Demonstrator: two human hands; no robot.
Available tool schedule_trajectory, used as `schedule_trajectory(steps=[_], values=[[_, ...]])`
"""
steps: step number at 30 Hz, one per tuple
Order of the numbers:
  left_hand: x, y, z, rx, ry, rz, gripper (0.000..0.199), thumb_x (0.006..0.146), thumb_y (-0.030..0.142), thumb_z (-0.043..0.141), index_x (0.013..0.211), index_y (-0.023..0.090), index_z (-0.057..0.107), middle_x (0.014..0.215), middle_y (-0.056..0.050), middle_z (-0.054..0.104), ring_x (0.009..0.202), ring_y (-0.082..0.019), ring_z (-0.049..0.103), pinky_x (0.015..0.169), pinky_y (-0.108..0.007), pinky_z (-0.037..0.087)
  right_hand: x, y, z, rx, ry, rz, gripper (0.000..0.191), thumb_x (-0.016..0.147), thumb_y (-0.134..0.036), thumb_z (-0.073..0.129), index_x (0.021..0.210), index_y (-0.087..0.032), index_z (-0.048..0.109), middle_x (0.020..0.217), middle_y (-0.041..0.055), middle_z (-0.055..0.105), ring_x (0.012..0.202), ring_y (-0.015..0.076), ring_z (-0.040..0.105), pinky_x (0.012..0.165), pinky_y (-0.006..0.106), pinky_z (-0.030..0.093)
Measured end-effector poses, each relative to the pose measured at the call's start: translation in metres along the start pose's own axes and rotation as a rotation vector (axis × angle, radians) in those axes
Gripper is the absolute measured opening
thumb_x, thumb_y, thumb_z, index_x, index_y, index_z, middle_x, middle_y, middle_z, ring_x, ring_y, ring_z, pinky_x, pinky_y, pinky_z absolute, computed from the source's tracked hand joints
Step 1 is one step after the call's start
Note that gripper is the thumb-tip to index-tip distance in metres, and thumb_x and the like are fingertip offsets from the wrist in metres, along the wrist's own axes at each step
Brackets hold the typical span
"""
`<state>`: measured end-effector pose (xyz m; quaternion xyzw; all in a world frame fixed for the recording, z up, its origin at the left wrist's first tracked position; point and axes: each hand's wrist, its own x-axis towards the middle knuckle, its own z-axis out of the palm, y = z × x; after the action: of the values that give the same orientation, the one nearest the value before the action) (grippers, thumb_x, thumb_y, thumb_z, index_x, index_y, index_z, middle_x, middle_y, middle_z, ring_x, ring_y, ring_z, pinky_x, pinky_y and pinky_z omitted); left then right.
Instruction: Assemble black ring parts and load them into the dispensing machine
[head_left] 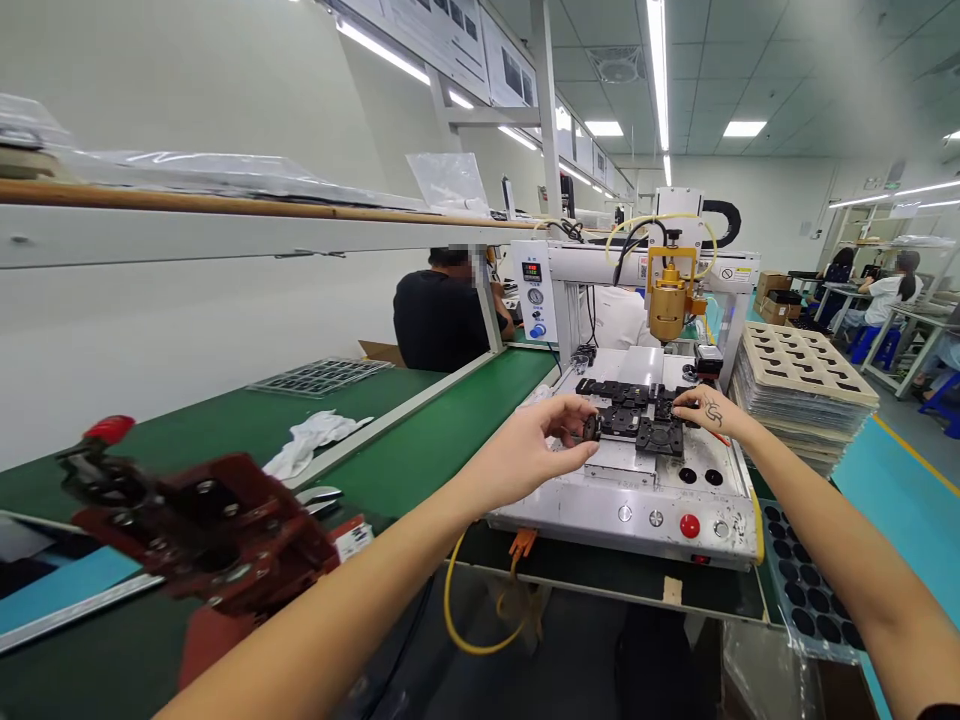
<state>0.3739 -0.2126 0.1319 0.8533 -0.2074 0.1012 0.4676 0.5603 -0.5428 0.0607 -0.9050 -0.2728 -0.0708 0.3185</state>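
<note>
In the head view, the left hand (547,438) is at the near left of a black fixture (626,420) on the white machine bed (551,510), its thumb and fingers pinching a small round dark part (592,428) by the edge. That part is held just beside the fixture; whether the two touch is hard to tell. The right hand (711,410) is at the fixture's right end, fingertips bent together against it — whether they grip anything there, I cannot tell.

The round part looks light and stiff, perhaps a little slippery along its smooth rim, so the rim seems the place to take hold, with the flat face left untouched in case it marks easily. The fixture looks rigid and heavier, best steadied by its outer edges.

A brass-coloured head (667,308) hangs above the bed, behind the fixture. A tray of black discs (806,585) lies below the right forearm — beside the machine.
</note>
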Motion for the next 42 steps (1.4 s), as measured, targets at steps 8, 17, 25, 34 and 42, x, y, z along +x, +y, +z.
schedule_trajectory(steps=[8, 17, 25, 34, 42], values=[[-0.036, 0.003, -0.003, -0.023, 0.02, -0.042, 0.037, 0.082, 0.037, 0.077, 0.115, 0.022, 0.072, 0.107, -0.007, 0.077, 0.086, -0.02, 0.069, 0.084, -0.036, 0.06, 0.004, -0.011, 0.002, -0.04, 0.103, 0.011, 0.009, 0.082, -0.025, 0.087, 0.079, -0.019, 0.082, 0.078, 0.0067, 0.075, 0.081, 0.0253, 0.068, 0.079, 0.034, 0.051], [-0.099, -0.021, 0.03, -0.07, 0.103, -0.103, 0.039, 0.083, 0.035, 0.075, 0.12, 0.024, 0.07, 0.103, -0.007, 0.077, 0.089, -0.024, 0.074, 0.088, -0.038, 0.062, -0.129, -0.043, 0.013, -0.043, 0.482, 0.084, 0.035, 0.107, -0.046, 0.055, 0.122, -0.019, 0.074, 0.097, 0.0083, 0.065, 0.087, 0.0259, 0.062, 0.084, 0.04, 0.051], [-0.136, -0.05, 0.064, -0.118, 0.118, -0.191, 0.037, 0.078, 0.032, 0.077, 0.114, 0.026, 0.075, 0.104, -0.006, 0.079, 0.092, -0.026, 0.075, 0.085, -0.036, 0.063, -0.228, -0.053, 0.067, -0.102, 0.599, 0.185, 0.029, 0.095, -0.052, 0.075, 0.098, -0.024, 0.066, 0.101, 0.0086, 0.065, 0.101, 0.0312, 0.061, 0.092, 0.046, 0.051], [-0.141, -0.05, 0.085, -0.196, 0.077, -0.197, 0.036, 0.08, 0.03, 0.078, 0.116, 0.027, 0.077, 0.099, -0.003, 0.076, 0.085, -0.022, 0.073, 0.078, -0.032, 0.062, -0.15, -0.034, 0.021, -0.089, 0.32, 0.237, 0.012, 0.085, -0.035, 0.078, 0.086, -0.023, 0.076, 0.093, 0.0089, 0.068, 0.099, 0.0319, 0.064, 0.094, 0.045, 0.05], [-0.156, -0.048, 0.097, -0.84, 0.028, -0.563, 0.053, 0.072, 0.03, 0.095, 0.117, 0.023, 0.068, 0.102, -0.005, 0.082, 0.101, -0.028, 0.083, 0.099, -0.041, 0.065, -0.137, -0.043, 0.008, 0.029, 0.131, 0.319, 0.019, 0.087, -0.038, 0.076, 0.083, -0.021, 0.069, 0.072, 0.0036, 0.069, 0.066, 0.0207, 0.063, 0.063, 0.032, 0.046]])
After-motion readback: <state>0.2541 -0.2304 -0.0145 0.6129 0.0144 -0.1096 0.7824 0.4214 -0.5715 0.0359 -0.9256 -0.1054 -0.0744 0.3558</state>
